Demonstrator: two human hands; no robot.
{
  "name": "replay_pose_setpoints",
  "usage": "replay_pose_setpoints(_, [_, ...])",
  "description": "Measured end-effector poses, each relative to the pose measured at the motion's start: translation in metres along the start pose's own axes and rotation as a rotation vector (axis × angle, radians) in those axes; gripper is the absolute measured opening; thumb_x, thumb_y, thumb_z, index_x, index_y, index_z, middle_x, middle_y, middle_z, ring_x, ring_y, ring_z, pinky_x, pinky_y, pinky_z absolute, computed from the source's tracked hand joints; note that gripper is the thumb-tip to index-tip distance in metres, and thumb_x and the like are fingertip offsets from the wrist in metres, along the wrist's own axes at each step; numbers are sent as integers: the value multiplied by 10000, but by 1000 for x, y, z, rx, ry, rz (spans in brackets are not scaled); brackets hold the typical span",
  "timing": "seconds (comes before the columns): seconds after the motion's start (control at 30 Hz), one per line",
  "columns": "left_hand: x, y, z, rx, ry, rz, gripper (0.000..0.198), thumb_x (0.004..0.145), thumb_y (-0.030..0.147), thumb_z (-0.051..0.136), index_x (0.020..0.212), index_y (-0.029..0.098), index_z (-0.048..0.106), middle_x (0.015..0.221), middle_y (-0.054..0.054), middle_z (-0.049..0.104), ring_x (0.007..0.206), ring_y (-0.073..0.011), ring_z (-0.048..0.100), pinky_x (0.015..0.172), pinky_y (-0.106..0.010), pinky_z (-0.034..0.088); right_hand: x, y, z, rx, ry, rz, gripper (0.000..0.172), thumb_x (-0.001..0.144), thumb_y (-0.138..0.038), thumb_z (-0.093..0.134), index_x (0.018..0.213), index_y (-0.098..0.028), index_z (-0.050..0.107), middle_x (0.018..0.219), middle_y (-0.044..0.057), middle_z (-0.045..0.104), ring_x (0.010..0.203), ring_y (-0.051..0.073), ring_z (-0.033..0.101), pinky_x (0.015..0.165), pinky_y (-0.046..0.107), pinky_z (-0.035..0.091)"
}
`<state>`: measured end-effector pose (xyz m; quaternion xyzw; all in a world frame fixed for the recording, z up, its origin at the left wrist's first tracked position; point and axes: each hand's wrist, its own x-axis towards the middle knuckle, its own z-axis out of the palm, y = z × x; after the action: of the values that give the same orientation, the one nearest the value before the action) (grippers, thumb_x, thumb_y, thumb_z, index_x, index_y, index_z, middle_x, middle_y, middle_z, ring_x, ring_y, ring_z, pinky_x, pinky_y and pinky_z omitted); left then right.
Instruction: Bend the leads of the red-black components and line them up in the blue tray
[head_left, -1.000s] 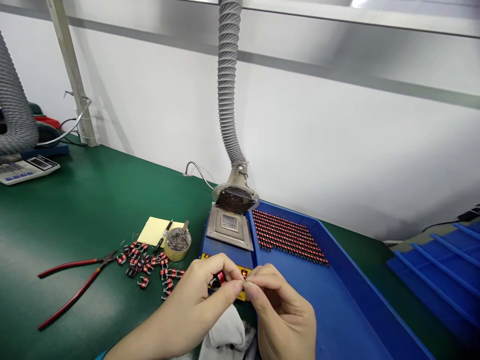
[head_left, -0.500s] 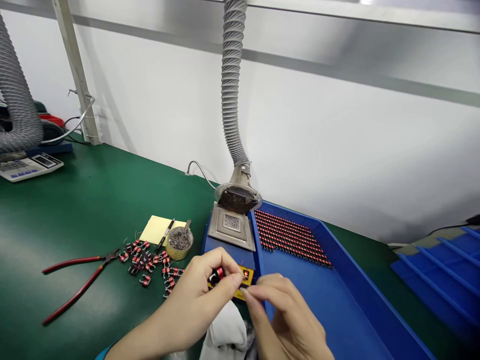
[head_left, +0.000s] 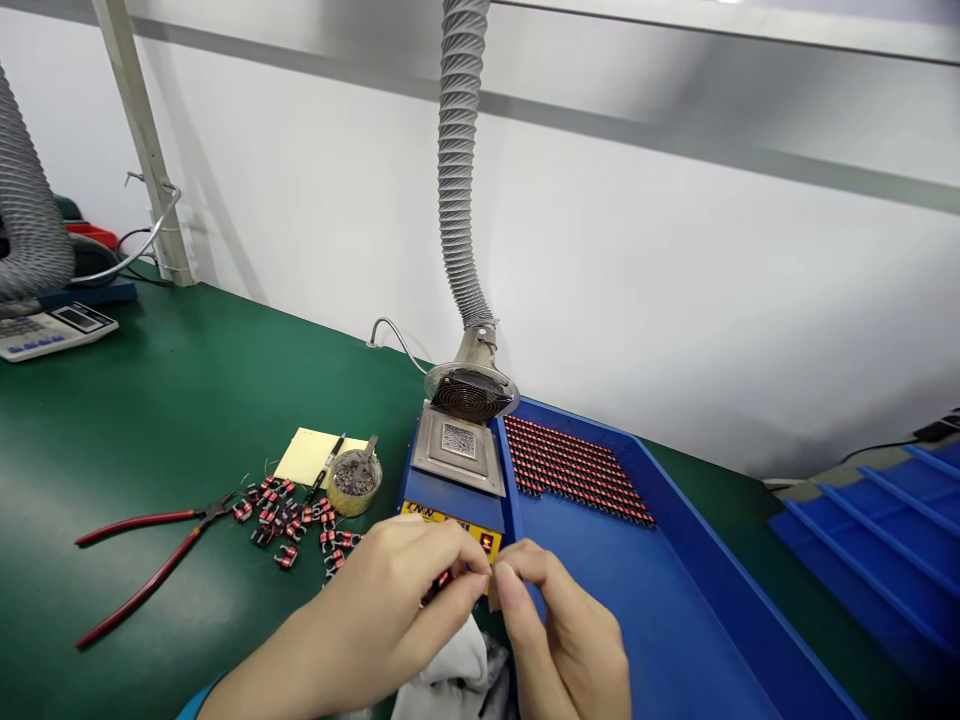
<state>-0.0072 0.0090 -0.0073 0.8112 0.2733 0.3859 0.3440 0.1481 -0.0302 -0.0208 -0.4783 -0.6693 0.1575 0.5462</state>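
My left hand [head_left: 390, 610] is closed around a small red and black coil part [head_left: 442, 579], which shows between thumb and fingers. My right hand [head_left: 559, 630] meets it fingertip to fingertip, its thumb and forefinger pinched at the same part. Both hands hover just in front of the blue solder pot [head_left: 454, 470], over a white cloth [head_left: 450, 680]. A heap of the same red and black coil parts [head_left: 289, 520] lies on the green table [head_left: 172, 420] to the left.
Red-handled pliers [head_left: 142, 560] lie at the left, beside a yellow notepad [head_left: 307, 458] and a small cup of scraps [head_left: 354, 483]. A grey fume hose [head_left: 459, 180] hangs over the pot. A blue tray [head_left: 675, 620] holds rows of coils [head_left: 574, 470]. A calculator [head_left: 52, 328] sits far left.
Both hands have dropped slightly toward me and closed together again; the right fingers, apart from the part half a second ago, now pinch at it.
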Motion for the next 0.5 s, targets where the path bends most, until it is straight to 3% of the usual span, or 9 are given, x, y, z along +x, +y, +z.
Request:
replay_pose_setpoints(0.07, [0, -1, 2, 131, 49, 139, 178, 927, 120, 421, 816, 184, 544, 722, 6, 618, 628, -132, 504, 614, -259, 355, -1, 1, 0, 212, -1, 197, 345, 944, -317, 481, 618, -215, 527, 550, -17, 501, 506, 131, 477, 499, 257, 394])
replay_pose_setpoints(0.13, [-1, -2, 2, 159, 87, 168, 180, 928, 116, 415, 822, 185, 544, 711, 2, 624, 615, -134, 505, 615, -265, 360, -2, 3, -1, 367, 30, 242, 391, 956, -359, 454, 597, -221, 529, 527, -22, 481, 500, 137, 466, 492, 261, 399])
replay_pose_setpoints(0.23, [-2, 0, 2, 56, 91, 71, 167, 940, 169, 431, 810, 199, 533, 698, 12, 600, 621, -134, 500, 612, -250, 375, -5, 4, -1, 231, 142, 31, 145, 894, -227, 586, 814, -263, 701, 598, -14, 581, 559, 153, 534, 545, 277, 436])
replay_pose_setpoints(0.33, [-2, 1, 2, -23, 79, 18, 164, 940, 176, 442, 799, 203, 521, 715, 18, 596, 653, -127, 518, 616, -226, 387, -6, -1, 6, 8, 220, -185, 323, 809, -60, 645, 1018, -295, 719, 697, 6, 658, 605, 173, 577, 578, 301, 446])
replay_pose_setpoints(0.43, [-1, 0, 4, 74, 106, 137, 166, 926, 126, 428, 820, 192, 537, 709, 9, 622, 620, -126, 523, 598, -242, 374, -7, -6, 14, -42, 277, -165, 179, 856, -112, 583, 834, -253, 692, 653, 18, 620, 582, 175, 550, 574, 307, 437])
replay_pose_setpoints(0.5, [0, -1, 7, 209, 125, 250, 190, 914, 86, 401, 830, 174, 547, 666, 2, 616, 560, -127, 493, 570, -272, 341, -6, -7, 14, 55, 196, 34, 218, 899, -233, 552, 688, -224, 605, 577, 4, 550, 518, 151, 495, 520, 280, 408])
